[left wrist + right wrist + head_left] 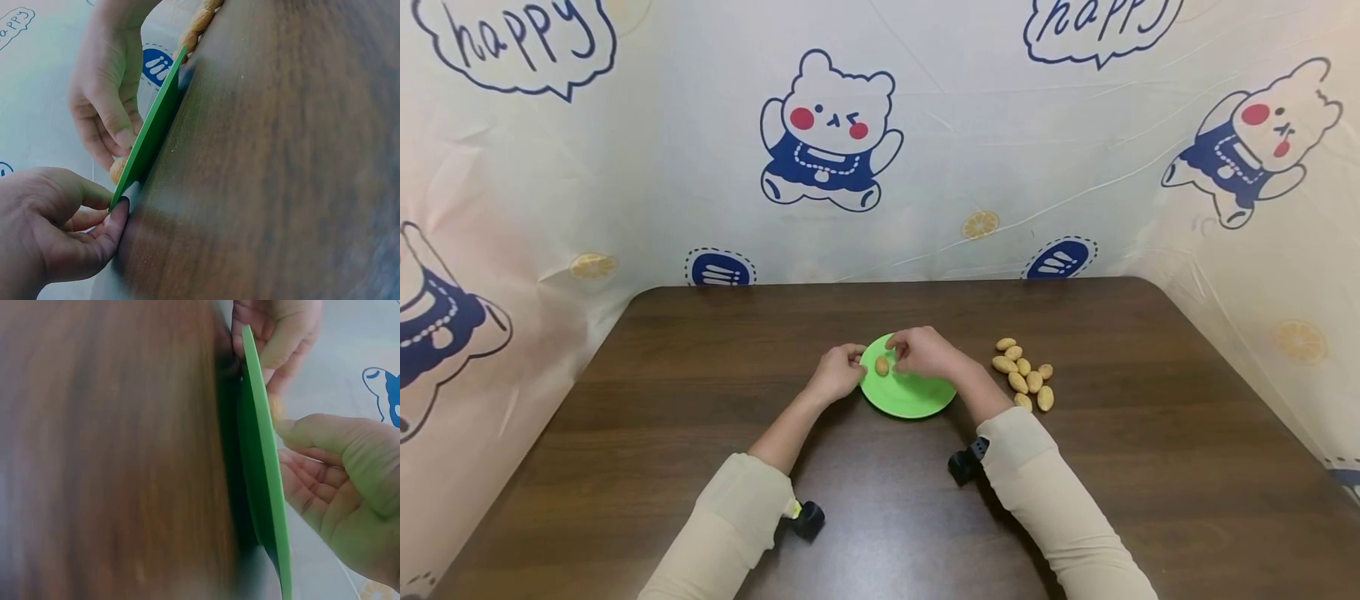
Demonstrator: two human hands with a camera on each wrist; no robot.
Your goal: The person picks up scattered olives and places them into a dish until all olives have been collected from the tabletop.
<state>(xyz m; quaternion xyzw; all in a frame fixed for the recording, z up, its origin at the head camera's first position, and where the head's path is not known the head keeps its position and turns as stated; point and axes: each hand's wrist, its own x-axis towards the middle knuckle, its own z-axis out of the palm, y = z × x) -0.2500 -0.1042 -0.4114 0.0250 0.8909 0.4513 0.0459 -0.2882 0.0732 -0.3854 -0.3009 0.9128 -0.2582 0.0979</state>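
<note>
- Green plate (pixel 917 400) sits in the middle of the head view, on a dark brown table (pixel 662 375), with one lone peanut (pixel 882 366) lying on it, over toward the plate's upper left.
- Same view: the left hand (pixel 837 373) has the plate's left edge pinched between thumb and fingers. The right hand (pixel 925 354) is over the upper part of the plate, thumb and pointer finger apart, just beside that peanut.
- Bunch of loose peanuts (pixel 1033 382) right of centre, near the plate but off it. Cream sleeves (pixel 722 525) come up from the bottom of the frame, and the backdrop (pixel 955 167) is a pale sheet with cartoon bears on it.
- Left wrist view: left hand's at lower left, clamped on the plate's rim. Right hand hangs down from the upper left, fingers bent loosely, peanut right by the fingertips.
- Right wrist view: plate's edge-on around the centre, right hand at the right, left hand up top. Peanut's a blurry bit by the right thumb; can't tell if they're touching.
</note>
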